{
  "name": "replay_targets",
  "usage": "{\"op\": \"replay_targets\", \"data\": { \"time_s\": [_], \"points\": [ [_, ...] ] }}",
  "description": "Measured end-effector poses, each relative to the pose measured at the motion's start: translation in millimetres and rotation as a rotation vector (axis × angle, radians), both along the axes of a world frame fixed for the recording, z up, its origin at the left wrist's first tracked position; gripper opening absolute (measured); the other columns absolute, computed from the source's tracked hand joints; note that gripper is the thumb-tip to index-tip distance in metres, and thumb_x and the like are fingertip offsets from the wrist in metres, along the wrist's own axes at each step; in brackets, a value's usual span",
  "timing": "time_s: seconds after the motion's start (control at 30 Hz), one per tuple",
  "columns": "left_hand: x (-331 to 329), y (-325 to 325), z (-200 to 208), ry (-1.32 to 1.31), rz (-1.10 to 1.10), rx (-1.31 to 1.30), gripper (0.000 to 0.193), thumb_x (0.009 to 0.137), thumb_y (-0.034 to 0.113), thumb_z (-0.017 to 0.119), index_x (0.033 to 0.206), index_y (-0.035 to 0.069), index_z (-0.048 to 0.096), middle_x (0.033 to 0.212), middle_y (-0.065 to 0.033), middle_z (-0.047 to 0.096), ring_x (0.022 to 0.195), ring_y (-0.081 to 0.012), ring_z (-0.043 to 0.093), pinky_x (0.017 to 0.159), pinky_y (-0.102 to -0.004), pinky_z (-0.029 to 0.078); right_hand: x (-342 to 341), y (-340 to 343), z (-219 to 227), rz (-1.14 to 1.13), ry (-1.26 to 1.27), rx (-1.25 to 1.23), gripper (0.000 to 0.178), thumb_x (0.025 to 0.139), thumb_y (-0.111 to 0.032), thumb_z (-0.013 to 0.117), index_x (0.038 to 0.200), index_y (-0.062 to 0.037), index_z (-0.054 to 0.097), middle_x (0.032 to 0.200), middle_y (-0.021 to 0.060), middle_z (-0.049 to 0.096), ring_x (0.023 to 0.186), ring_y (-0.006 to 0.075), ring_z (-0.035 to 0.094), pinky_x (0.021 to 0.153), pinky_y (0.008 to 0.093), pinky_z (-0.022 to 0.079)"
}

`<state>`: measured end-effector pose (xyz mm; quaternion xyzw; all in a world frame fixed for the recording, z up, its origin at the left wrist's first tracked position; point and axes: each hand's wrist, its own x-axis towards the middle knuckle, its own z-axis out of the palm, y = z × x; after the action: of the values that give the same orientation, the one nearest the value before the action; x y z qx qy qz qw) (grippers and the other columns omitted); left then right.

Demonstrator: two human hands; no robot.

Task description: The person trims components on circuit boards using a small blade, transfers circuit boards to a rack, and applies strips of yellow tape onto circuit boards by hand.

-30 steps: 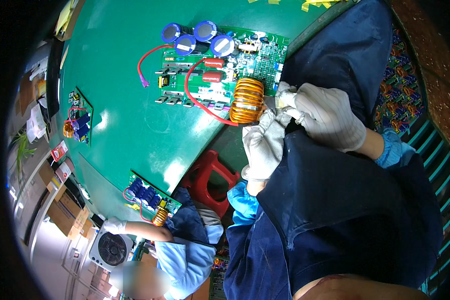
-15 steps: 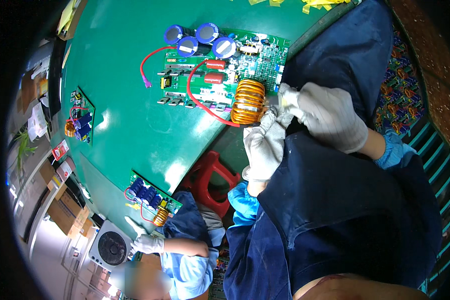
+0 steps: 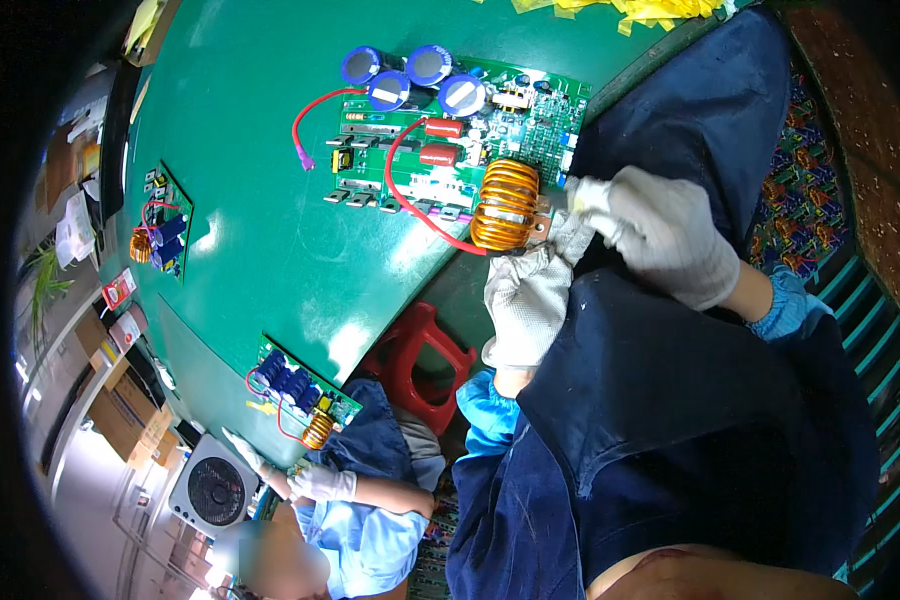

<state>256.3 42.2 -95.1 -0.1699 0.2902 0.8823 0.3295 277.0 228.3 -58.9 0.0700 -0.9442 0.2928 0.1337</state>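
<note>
A green circuit board (image 3: 560, 110) lies on the green table near its edge, crowded with blue capacitors (image 3: 430, 64), red block parts and a copper-wound coil (image 3: 506, 205). My left hand (image 3: 525, 305), in a white glove, is closed at the board's near edge, just below the coil; its fingertips are partly hidden. A copper-coloured metal tab (image 3: 541, 228) shows between the coil and the fingers. My gloved right hand (image 3: 665, 235) is closed in a pinch beside the board's right corner. What it holds, if anything, is hidden. A red wire (image 3: 395, 185) arcs across the board to the coil.
Another board (image 3: 165, 225) lies at the far left, and a third (image 3: 305, 385) sits before a co-worker with gloved hands (image 3: 322, 482). A red stool (image 3: 420, 365) stands below the table edge. Yellow strips (image 3: 660, 10) lie at the top; a fan (image 3: 213, 487) stands lower left.
The board appears slightly further right. My left fingers have shifted down from the coil's side, exposing the metal tab. My right hand stays close by. The co-worker's hands have moved.
</note>
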Motion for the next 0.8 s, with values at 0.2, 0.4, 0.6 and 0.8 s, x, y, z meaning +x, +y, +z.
{"op": "replay_targets", "data": {
  "time_s": [0.2, 0.4, 0.6, 0.8],
  "points": [
    [7.4, -12.4, -7.7, -0.032, -0.005, -0.229, 0.063, 0.085, 0.031, 0.058, 0.134, -0.002, 0.039, 0.126, -0.0208, 0.052, 0.123, -0.0412, 0.049, 0.11, -0.0556, 0.034, 1.7, 3.3, 0.0, 0.035, -0.033, 0.006, 0.01, 0.082, -0.012, 0.066, 0.084, -0.005, 0.058, 0.071, 0.0072, 0.054, 0.055, 0.0202, 0.058, 0.048, 0.0308, 0.046],
    [-8.2, 3.1, 17.5, -0.026, -0.009, 0.012, 0.045, 0.088, 0.018, 0.056, 0.126, -0.004, 0.048, 0.122, -0.0181, 0.054, 0.114, -0.0351, 0.055, 0.107, -0.0502, 0.039, -0.4, 4.8, -1.5, -0.044, -0.059, -0.254, 0.024, 0.081, -0.024, 0.071, 0.09, -0.005, 0.06, 0.07, 0.0069, 0.056, 0.055, 0.0234, 0.059, 0.052, 0.0349, 0.048],
    [0.9, -2.6, 4.2, -0.131, 0.099, -0.207, 0.031, 0.09, 0.011, 0.052, 0.117, -0.005, 0.054, 0.113, -0.0134, 0.058, 0.104, -0.0218, 0.059, 0.095, -0.0376, 0.048, -8.3, 9.3, 3.0, 0.242, -0.001, 0.085, 0.032, 0.077, -0.036, 0.074, 0.094, -0.0109, 0.066, 0.068, 0.0014, 0.055, 0.053, 0.0174, 0.057, 0.047, 0.029, 0.043],
    [-12.1, 20.5, 26.3, 0.066, 0.043, -0.261, 0.033, 0.091, 0.019, 0.058, 0.112, -0.007, 0.057, 0.091, -0.0051, 0.061, 0.07, -0.0108, 0.054, 0.063, -0.023, 0.042, -2.0, 34.4, 5.1, 0.089, 0.084, -0.04, 0.032, 0.069, -0.03, 0.08, 0.088, -0.0097, 0.066, 0.07, 0.0042, 0.062, 0.056, 0.0197, 0.062, 0.049, 0.0298, 0.047]
  ]
}}
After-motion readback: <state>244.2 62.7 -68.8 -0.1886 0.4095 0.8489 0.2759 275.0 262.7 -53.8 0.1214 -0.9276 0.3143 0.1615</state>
